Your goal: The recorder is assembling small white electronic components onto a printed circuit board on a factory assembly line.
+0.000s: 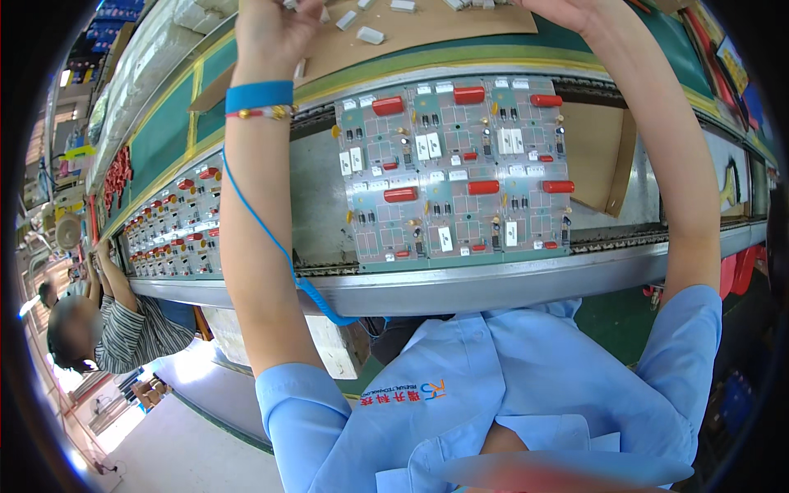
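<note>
My left hand (283, 25) reaches to the top edge of the view, beside loose white rectangular parts (371, 35) on a brown cardboard sheet (460, 26). The top edge cuts off its fingers, so their grip is hidden. My right hand (571, 11) is at the top right, over the sheet's right end, with its fingers mostly out of view. Between my forearms lies a panel of green circuit boards (382, 238). It carries red capacitors (468, 95), white block parts (445, 238) and small black parts. Some boards bear two white blocks; others bear one.
The panel rests on a conveyor with a metal front rail (493, 275). A cardboard tray (592, 156) lies right of it. More populated boards (177, 226) sit at the left, near a co-worker in a striped shirt (136, 333). A blue coiled cord (325, 304) runs from my left wristband (260, 97).
</note>
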The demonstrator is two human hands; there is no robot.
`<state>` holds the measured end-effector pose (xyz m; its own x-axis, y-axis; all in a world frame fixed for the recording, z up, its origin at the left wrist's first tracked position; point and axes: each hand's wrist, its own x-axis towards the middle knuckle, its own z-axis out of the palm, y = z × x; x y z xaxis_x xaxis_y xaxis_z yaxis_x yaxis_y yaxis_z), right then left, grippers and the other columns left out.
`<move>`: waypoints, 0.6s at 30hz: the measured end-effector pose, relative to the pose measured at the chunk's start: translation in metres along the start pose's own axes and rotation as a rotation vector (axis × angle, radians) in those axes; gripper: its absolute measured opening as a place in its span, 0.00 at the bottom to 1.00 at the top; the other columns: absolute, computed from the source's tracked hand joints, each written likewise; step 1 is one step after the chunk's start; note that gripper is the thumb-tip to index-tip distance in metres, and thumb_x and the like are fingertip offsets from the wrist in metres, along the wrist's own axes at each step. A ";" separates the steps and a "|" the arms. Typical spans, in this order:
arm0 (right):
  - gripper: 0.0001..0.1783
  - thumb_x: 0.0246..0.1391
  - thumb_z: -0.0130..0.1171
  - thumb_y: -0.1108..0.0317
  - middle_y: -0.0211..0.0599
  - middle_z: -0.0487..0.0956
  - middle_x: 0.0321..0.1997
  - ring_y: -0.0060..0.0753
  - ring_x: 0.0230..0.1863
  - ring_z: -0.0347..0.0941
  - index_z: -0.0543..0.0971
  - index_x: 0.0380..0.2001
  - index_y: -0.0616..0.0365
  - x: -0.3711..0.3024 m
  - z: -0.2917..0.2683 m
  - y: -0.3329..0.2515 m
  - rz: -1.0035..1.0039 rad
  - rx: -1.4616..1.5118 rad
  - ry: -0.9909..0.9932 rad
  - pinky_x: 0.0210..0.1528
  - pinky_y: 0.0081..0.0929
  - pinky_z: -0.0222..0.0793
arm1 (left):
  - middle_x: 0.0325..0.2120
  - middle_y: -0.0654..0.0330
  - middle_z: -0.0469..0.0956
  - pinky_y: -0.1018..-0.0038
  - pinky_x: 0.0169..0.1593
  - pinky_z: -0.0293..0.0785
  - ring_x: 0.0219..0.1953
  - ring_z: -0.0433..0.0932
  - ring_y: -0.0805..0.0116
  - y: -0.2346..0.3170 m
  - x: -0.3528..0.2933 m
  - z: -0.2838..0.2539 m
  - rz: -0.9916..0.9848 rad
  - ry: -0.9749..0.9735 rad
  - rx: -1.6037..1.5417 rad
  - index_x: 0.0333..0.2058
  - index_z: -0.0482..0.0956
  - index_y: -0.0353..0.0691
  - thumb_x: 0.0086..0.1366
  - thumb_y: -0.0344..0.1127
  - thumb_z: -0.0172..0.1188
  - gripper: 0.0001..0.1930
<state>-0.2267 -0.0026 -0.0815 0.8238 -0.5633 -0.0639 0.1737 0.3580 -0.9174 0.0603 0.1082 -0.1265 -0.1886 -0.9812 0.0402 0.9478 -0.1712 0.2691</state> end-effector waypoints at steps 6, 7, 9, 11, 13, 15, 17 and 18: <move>0.16 0.64 0.58 0.72 0.33 0.79 0.38 0.19 0.34 0.77 0.73 0.53 0.65 -0.051 -0.027 0.019 -0.122 0.333 -0.589 0.31 0.16 0.74 | 0.24 0.62 0.67 0.84 0.21 0.72 0.23 0.69 0.74 -0.010 0.010 0.030 0.359 0.488 0.281 0.41 0.64 0.37 0.75 0.41 0.53 0.12; 0.16 0.62 0.58 0.75 0.36 0.80 0.37 0.23 0.33 0.78 0.74 0.52 0.66 -0.076 -0.009 0.013 0.036 0.130 -0.293 0.31 0.20 0.74 | 0.25 0.60 0.70 0.85 0.21 0.74 0.24 0.72 0.73 -0.007 0.001 0.025 0.396 0.486 0.327 0.41 0.65 0.37 0.75 0.39 0.53 0.12; 0.15 0.60 0.58 0.77 0.38 0.80 0.36 0.27 0.32 0.79 0.76 0.50 0.67 -0.115 -0.008 0.010 0.191 -0.074 0.025 0.30 0.24 0.75 | 0.25 0.59 0.71 0.85 0.22 0.74 0.25 0.73 0.73 -0.001 0.006 0.017 0.341 0.471 0.253 0.42 0.65 0.37 0.75 0.38 0.53 0.10; 0.21 0.56 0.63 0.73 0.34 0.83 0.42 0.16 0.32 0.76 0.77 0.54 0.61 -0.143 -0.013 0.019 0.201 -0.360 -0.060 0.26 0.12 0.71 | 0.26 0.57 0.72 0.84 0.24 0.76 0.26 0.74 0.72 -0.009 0.010 0.022 0.306 0.455 0.194 0.44 0.65 0.35 0.75 0.34 0.49 0.08; 0.22 0.53 0.66 0.74 0.34 0.83 0.41 0.19 0.32 0.77 0.77 0.53 0.61 -0.167 0.001 0.025 0.222 -0.309 -0.033 0.28 0.15 0.72 | 0.27 0.57 0.72 0.83 0.25 0.77 0.26 0.75 0.72 -0.001 0.014 0.019 0.319 0.446 0.209 0.43 0.65 0.34 0.75 0.33 0.49 0.08; 0.21 0.55 0.66 0.73 0.30 0.82 0.40 0.15 0.35 0.76 0.78 0.52 0.62 -0.184 0.012 0.029 0.253 -0.324 -0.040 0.29 0.13 0.71 | 0.29 0.55 0.74 0.81 0.28 0.81 0.29 0.77 0.69 0.012 0.006 0.009 0.338 0.387 0.243 0.41 0.68 0.29 0.74 0.31 0.49 0.08; 0.21 0.55 0.66 0.73 0.29 0.82 0.38 0.15 0.34 0.75 0.78 0.52 0.62 -0.199 0.017 0.037 0.299 -0.335 -0.028 0.29 0.13 0.70 | 0.31 0.54 0.75 0.81 0.29 0.82 0.30 0.78 0.68 -0.014 0.004 0.036 0.361 0.413 0.294 0.41 0.70 0.28 0.74 0.31 0.49 0.09; 0.22 0.54 0.67 0.73 0.28 0.81 0.37 0.14 0.33 0.75 0.78 0.52 0.62 -0.205 0.020 0.041 0.337 -0.344 -0.017 0.28 0.13 0.70 | 0.32 0.52 0.76 0.81 0.31 0.83 0.31 0.79 0.67 -0.023 0.002 0.044 0.383 0.437 0.351 0.41 0.71 0.27 0.74 0.30 0.49 0.09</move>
<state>-0.3781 0.1423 -0.0985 0.8129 -0.4446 -0.3763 -0.2910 0.2495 -0.9236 0.0268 0.1143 -0.0902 0.3346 -0.9255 -0.1776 0.7736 0.1622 0.6126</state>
